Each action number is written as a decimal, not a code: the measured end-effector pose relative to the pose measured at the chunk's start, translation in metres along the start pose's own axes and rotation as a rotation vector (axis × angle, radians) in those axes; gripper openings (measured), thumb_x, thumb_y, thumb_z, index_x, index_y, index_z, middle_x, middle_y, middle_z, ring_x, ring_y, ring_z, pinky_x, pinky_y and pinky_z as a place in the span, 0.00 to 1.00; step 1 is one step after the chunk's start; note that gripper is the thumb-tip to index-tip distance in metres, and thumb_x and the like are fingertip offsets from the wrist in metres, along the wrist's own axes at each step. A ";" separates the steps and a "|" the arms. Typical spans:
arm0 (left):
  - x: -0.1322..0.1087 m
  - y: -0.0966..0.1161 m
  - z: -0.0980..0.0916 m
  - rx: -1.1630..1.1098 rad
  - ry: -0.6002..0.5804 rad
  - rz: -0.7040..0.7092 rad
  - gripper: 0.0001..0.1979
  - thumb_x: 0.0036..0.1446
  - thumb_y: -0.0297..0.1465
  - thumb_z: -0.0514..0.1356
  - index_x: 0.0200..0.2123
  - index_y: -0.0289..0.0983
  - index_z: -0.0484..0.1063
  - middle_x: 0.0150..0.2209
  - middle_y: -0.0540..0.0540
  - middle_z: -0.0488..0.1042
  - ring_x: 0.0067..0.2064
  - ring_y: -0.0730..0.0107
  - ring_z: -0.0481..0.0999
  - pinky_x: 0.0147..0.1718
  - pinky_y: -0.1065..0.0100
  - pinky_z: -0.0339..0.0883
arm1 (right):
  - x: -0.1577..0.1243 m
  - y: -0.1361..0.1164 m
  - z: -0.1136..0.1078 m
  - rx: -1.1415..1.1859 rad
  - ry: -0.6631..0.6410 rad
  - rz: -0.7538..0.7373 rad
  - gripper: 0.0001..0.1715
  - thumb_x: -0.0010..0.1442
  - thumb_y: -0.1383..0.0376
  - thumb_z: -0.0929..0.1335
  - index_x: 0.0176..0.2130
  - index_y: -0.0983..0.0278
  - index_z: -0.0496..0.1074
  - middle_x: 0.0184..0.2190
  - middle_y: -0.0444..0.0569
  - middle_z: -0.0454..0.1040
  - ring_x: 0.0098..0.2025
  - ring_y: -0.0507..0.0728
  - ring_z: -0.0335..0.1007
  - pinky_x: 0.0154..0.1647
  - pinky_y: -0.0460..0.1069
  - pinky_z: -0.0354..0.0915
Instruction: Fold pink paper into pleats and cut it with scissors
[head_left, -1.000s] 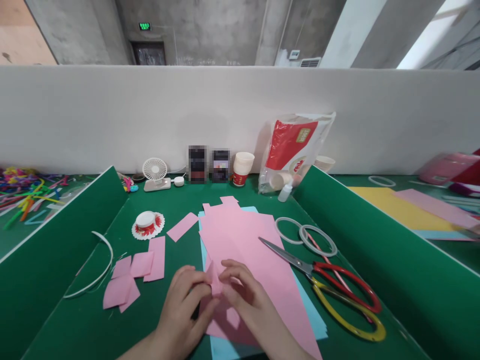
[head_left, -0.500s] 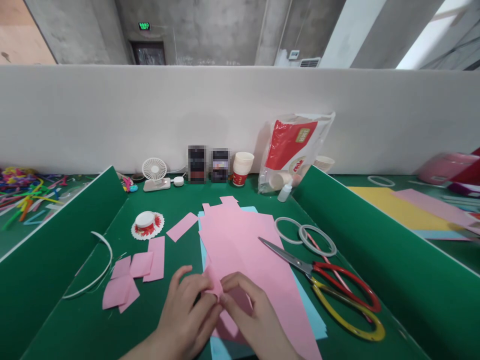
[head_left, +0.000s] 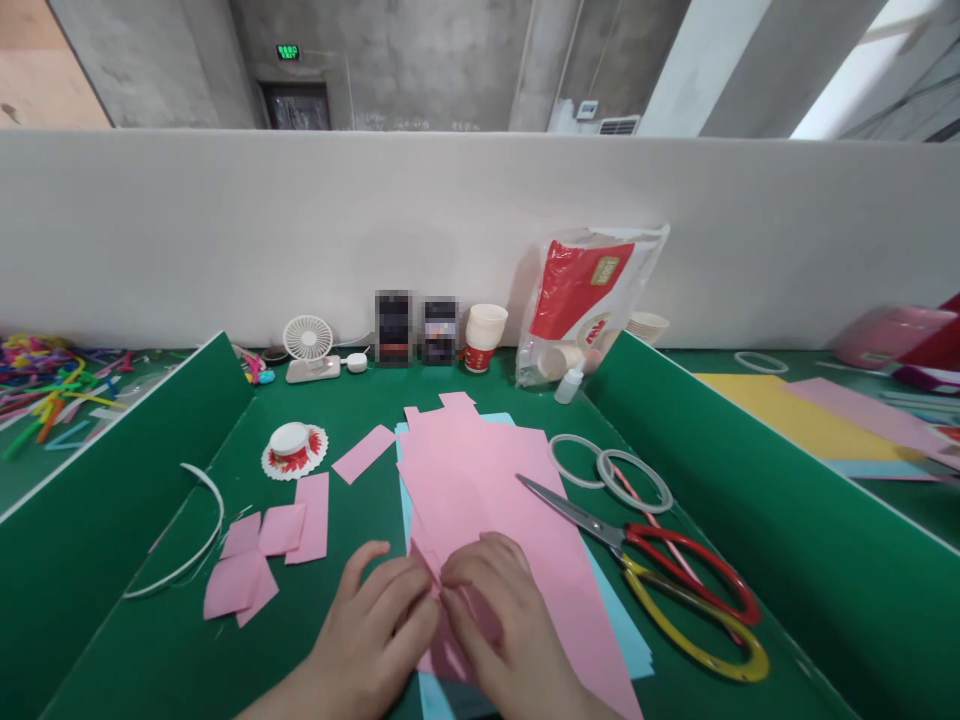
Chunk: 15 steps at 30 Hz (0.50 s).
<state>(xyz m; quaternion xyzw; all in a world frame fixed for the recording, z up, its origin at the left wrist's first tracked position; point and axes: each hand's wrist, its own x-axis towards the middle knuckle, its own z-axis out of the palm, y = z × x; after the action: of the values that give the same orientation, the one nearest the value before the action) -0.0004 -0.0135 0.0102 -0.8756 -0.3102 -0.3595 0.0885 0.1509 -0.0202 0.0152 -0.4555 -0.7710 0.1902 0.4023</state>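
Note:
My left hand (head_left: 375, 625) and my right hand (head_left: 502, 620) meet at the near middle of the green table. Both pinch a small folded piece of pink paper (head_left: 429, 560) between fingertips, pressing it down. Under them lies a large pink sheet (head_left: 480, 480) stacked on a light blue sheet (head_left: 630, 650). Most of the small piece is hidden by my fingers.
Scissors with red and yellow handles (head_left: 675, 570) lie to the right, beside two tape rings (head_left: 611, 470). Pink paper scraps (head_left: 270, 545) and a white curved strip (head_left: 195, 540) lie left. A cut paper cup base (head_left: 294, 450), small fan (head_left: 310, 347), paper cups (head_left: 484, 337) and a bag (head_left: 589, 300) stand further back. Green dividers (head_left: 750, 500) flank both sides.
My hands have closed together and lowered over the small pink piece, which stood up between the fingertips before and is now pressed flatter and mostly covered.

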 end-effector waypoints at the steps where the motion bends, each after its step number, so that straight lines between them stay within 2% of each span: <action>1: 0.000 0.000 0.000 -0.031 -0.014 -0.028 0.13 0.54 0.18 0.45 0.31 0.35 0.67 0.27 0.46 0.73 0.32 0.70 0.71 0.42 0.60 0.55 | 0.000 0.000 0.000 -0.013 -0.007 -0.019 0.07 0.52 0.73 0.59 0.27 0.62 0.62 0.26 0.46 0.68 0.30 0.55 0.63 0.38 0.54 0.57; 5: -0.001 -0.001 0.002 -0.156 -0.089 -0.133 0.13 0.55 0.19 0.44 0.39 0.35 0.63 0.27 0.48 0.72 0.29 0.72 0.69 0.41 0.60 0.55 | 0.000 0.001 0.000 -0.013 -0.034 -0.028 0.08 0.53 0.74 0.58 0.29 0.62 0.62 0.27 0.47 0.68 0.31 0.55 0.63 0.38 0.55 0.57; 8: 0.000 -0.002 0.003 -0.180 -0.121 -0.175 0.12 0.56 0.20 0.45 0.41 0.36 0.63 0.28 0.47 0.71 0.29 0.71 0.68 0.40 0.60 0.56 | 0.001 0.002 0.000 0.001 -0.065 -0.001 0.09 0.54 0.74 0.58 0.29 0.63 0.63 0.27 0.48 0.69 0.31 0.56 0.62 0.37 0.54 0.57; 12: 0.001 -0.004 0.002 -0.102 -0.108 -0.240 0.08 0.55 0.23 0.49 0.35 0.36 0.65 0.30 0.45 0.68 0.32 0.66 0.65 0.32 0.63 0.59 | 0.003 0.002 -0.001 0.068 -0.092 0.046 0.10 0.54 0.74 0.58 0.28 0.62 0.63 0.27 0.48 0.69 0.32 0.56 0.62 0.37 0.54 0.59; 15: 0.001 -0.005 0.003 -0.090 -0.049 -0.229 0.07 0.54 0.22 0.50 0.30 0.37 0.65 0.30 0.45 0.67 0.35 0.65 0.65 0.36 0.60 0.57 | 0.003 0.002 -0.002 0.198 -0.055 0.129 0.09 0.55 0.71 0.58 0.30 0.62 0.64 0.30 0.49 0.69 0.35 0.56 0.63 0.37 0.52 0.61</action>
<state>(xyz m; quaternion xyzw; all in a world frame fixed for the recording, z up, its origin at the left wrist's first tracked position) -0.0009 -0.0080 0.0088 -0.8462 -0.3936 -0.3593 -0.0002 0.1526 -0.0168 0.0160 -0.4566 -0.7283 0.3034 0.4111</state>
